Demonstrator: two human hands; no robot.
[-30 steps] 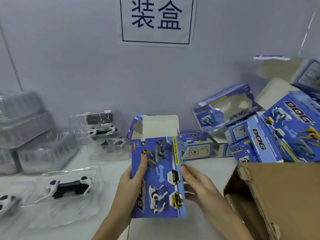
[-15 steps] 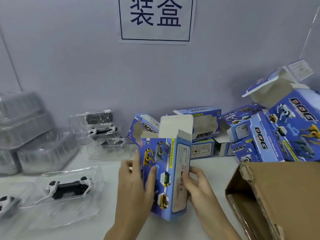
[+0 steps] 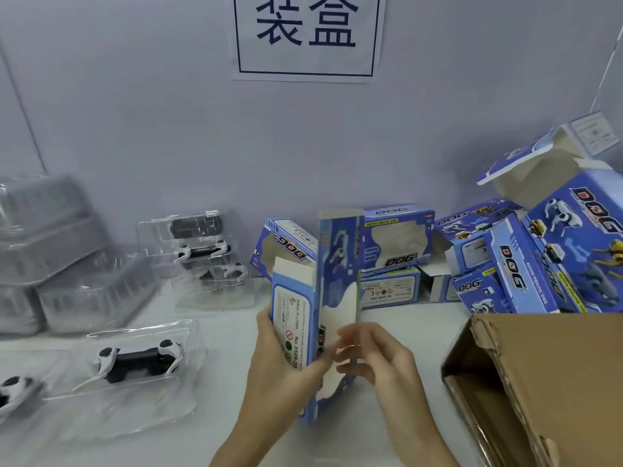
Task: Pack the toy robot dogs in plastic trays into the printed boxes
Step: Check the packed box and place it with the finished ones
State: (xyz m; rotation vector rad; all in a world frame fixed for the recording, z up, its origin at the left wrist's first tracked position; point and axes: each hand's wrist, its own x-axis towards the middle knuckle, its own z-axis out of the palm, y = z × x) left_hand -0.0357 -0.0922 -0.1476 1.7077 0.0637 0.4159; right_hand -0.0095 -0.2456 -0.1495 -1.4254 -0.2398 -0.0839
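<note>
Box has turned since half a second ago: the picture face is gone from view, now the narrow label side and the window face point at the camera. Box (image 3: 315, 318) upright above the table (image 3: 222, 318), top flap up. Left hand (image 3: 279, 362) wraps the label side, fingers behind, thumb across the lower front, firm hold. Right hand (image 3: 374, 358) is at the window face, fingers blurred and loosely curled; can't tell if it's gripping or just touching. Brown carton (image 3: 546, 382) open at near right. Near left: toy dog (image 3: 138, 360), white and black, lying in a clear tray (image 3: 188, 335), not boxed yet. Another dog (image 3: 10, 389) at the left edge, cut off. Further back, stacked trays with dogs (image 3: 199, 251), and empty clear trays (image 3: 54, 251) piled far left. Spare printed boxes (image 3: 505, 264) heaped back right against the wall. Sign (image 3: 306, 35) with two characters on the wall above.
</note>
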